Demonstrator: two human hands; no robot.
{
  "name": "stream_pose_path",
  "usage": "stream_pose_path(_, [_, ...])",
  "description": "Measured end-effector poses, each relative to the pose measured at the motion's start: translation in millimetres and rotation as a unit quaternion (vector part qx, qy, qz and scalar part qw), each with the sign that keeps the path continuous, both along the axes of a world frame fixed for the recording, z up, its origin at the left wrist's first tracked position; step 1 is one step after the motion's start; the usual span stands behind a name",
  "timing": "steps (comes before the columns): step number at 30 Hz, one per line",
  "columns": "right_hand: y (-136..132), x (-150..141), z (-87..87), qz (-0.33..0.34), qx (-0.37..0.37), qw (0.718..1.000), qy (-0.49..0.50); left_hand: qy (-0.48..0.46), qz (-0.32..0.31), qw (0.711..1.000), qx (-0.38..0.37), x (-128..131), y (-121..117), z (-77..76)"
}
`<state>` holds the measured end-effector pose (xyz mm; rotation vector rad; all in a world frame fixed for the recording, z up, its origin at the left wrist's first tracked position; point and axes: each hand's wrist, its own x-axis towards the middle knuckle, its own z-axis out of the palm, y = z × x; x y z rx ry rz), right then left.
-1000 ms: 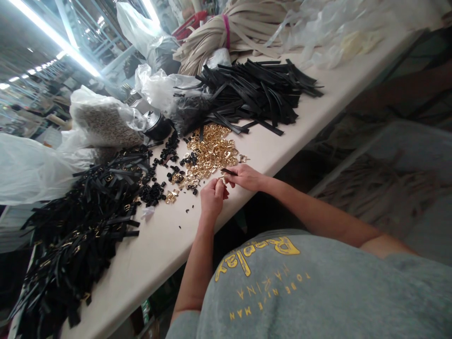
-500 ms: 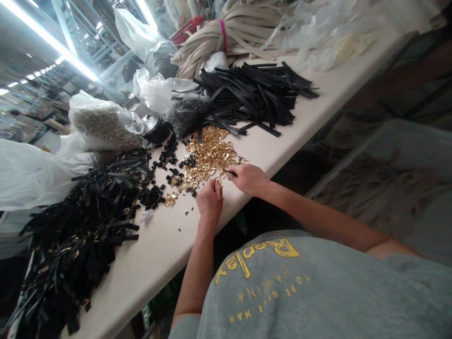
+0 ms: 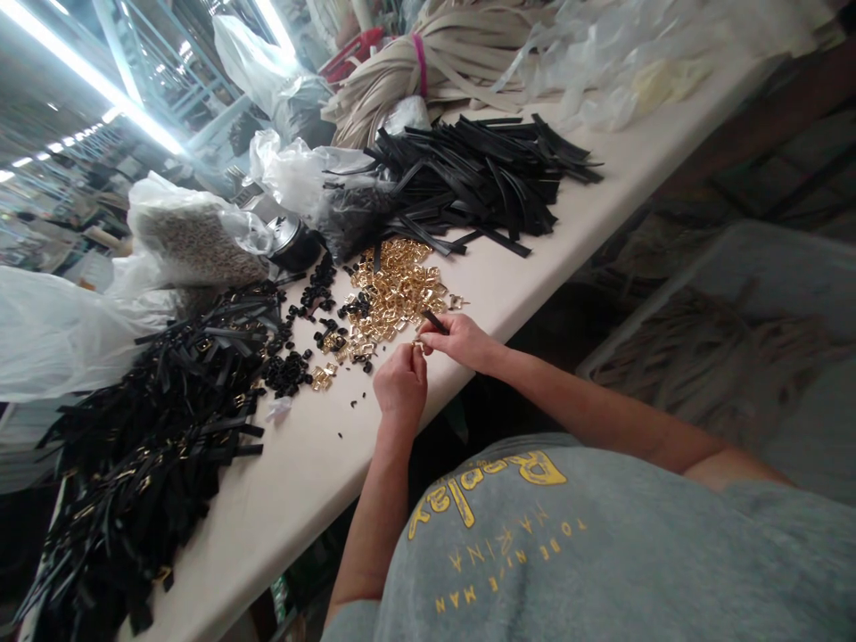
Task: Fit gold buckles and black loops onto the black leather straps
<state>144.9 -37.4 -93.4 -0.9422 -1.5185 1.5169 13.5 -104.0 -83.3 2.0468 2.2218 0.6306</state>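
My right hand point(image 3: 465, 341) is closed on a short black strap point(image 3: 434, 322), one end of which sticks out past the fingers. Close beside it, my left hand point(image 3: 401, 379) pinches a small gold buckle point(image 3: 418, 345), mostly hidden by the fingertips. Both hands meet over the table's near edge. Just beyond them lies a heap of gold buckles point(image 3: 398, 290). Small black loops point(image 3: 287, 373) are scattered to the left of that heap. Farther back is a pile of loose black straps point(image 3: 481, 174).
Black straps with buckles fitted point(image 3: 167, 419) cover the left of the pale table point(image 3: 267, 517). Behind stand plastic bags point(image 3: 193, 227), a dark can with a silver top point(image 3: 292, 242) and a bundle of beige straps point(image 3: 394, 76). A plastic-lined container point(image 3: 722, 339) sits below at right.
My hands drew slightly apart, then came together again at the buckle. The black strap in my right hand dipped flat and now tilts up.
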Motion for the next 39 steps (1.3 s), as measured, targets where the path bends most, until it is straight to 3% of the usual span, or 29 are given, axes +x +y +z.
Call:
stream_pose_path(7, [-6.7,5.5,2.0,0.008,0.095,0.989,-0.112,-0.011,0.002,1.0,-0.017,1.4,0.5,1.4])
stream_pose_path(13, [-11.1,6.6,13.0,0.001,0.161,0.95,-0.267,0.03,0.013,0.999,-0.025,2.0,1.4,0.9])
stream_pose_path(21, [-6.7,11.1,11.2,0.045,0.188,0.958,-0.212,0.001,-0.004,1.0,-0.014,0.8,1.9,-0.6])
stream_pose_path(32, [0.7,25.8,11.0,0.135,0.254,0.944,-0.16,-0.242,-0.088,0.965,-0.045,-6.5,-7.8,1.9])
stream_pose_path(36, [-0.2,26.2,13.5,0.162,0.27,0.938,-0.145,-0.289,-0.097,0.951,-0.049,-6.0,-12.9,5.8])
stream_pose_path(39, [-3.3,22.7,15.0,0.149,0.282,0.926,-0.2,-0.281,-0.084,0.954,-0.052,-7.2,-12.0,7.4])
